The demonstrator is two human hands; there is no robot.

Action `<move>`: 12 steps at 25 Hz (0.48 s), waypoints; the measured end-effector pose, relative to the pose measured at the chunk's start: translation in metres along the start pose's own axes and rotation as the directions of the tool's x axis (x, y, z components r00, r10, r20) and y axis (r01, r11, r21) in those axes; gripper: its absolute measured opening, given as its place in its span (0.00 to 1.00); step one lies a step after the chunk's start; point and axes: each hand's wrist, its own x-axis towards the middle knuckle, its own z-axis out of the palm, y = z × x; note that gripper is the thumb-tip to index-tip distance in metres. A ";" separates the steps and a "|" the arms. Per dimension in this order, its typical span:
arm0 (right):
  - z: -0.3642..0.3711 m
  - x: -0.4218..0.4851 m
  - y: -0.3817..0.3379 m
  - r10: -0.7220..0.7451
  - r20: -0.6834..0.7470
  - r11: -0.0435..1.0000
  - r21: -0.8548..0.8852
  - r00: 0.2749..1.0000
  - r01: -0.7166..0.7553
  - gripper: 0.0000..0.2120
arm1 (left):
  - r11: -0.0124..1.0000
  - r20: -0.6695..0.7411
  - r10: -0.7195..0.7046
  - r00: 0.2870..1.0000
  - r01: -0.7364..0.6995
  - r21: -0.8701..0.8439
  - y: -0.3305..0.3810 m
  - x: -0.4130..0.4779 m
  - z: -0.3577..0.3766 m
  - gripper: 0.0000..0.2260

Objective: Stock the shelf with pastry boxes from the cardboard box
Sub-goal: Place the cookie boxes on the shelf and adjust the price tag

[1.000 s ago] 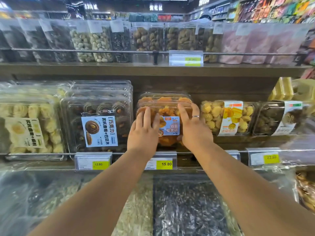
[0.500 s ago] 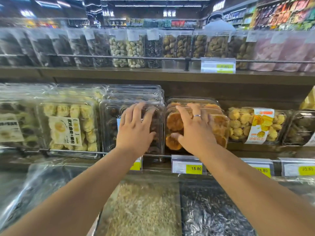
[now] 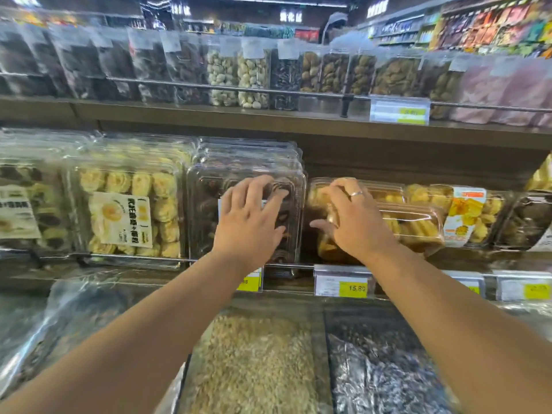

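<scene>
Straight ahead at twelve o'clock, the head view shows the middle shelf (image 3: 286,287) lined with clear pastry boxes behind a thin rail (image 3: 134,258). The left hand (image 3: 251,222) lies on the front of the dark pastry box (image 3: 206,204), its fingers spread wide and pressing, gripping nothing. At three o'clock from it, the right hand (image 3: 355,222) sits on the left end of the orange pastry box (image 3: 412,225), its fingers arched over the upper edge and its thumb stretched out toward the gap between the two boxes.

A second ago both hands were flat on the orange box. The left has since moved across to the dark stack, while the right has stayed where it was. That suggests the orange box is already in its row above the 15.80 price tag (image 3: 343,284), and that the work now is squaring neighbouring stacks so they stand flush.

A yellow pastry box (image 3: 131,210) stands at nine o'clock of the dark one. The cardboard box is out of view, probably below, so another box would have to be fetched from there.
</scene>
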 end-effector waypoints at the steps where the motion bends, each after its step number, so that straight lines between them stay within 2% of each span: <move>1: -0.001 -0.002 0.006 0.022 -0.055 0.998 0.062 0.998 -0.018 0.20 | 0.994 -0.020 0.089 0.996 -0.090 -0.055 0.015 0.002 0.005 0.25; 2: -0.003 -0.004 0.014 0.057 -0.127 0.992 0.122 0.990 -0.041 0.16 | 0.980 -0.005 0.159 0.987 -0.159 -0.121 0.032 0.006 0.010 0.23; 4: -0.004 -0.015 0.033 0.180 -0.288 0.977 0.160 0.941 -0.138 0.11 | 0.952 0.096 0.221 0.971 -0.193 -0.238 0.072 0.011 0.018 0.24; 6: -0.005 -0.029 0.058 0.374 -0.363 0.926 0.093 0.854 -0.366 0.13 | 0.961 0.167 0.190 0.967 -0.149 -0.232 0.109 0.019 0.029 0.30; 8: -0.004 -0.043 0.075 0.571 -0.304 0.812 0.075 0.762 -0.579 0.19 | 0.984 0.175 0.138 0.975 -0.114 -0.137 0.128 0.027 0.035 0.32; 9: -0.004 -0.049 0.085 0.643 -0.229 0.765 0.154 0.730 -0.625 0.24 | 0.991 0.191 0.123 0.974 -0.108 -0.084 0.132 0.032 0.040 0.31; 10: -0.005 -0.054 0.095 0.682 -0.131 0.723 0.266 0.719 -0.637 0.29 | 0.994 0.209 0.106 0.972 -0.097 -0.053 0.133 0.036 0.046 0.31; 12: -0.004 -0.062 0.109 0.640 0.078 0.697 0.359 0.765 -0.620 0.40 | 0.997 0.261 0.061 0.964 -0.048 -0.056 0.129 0.040 0.054 0.31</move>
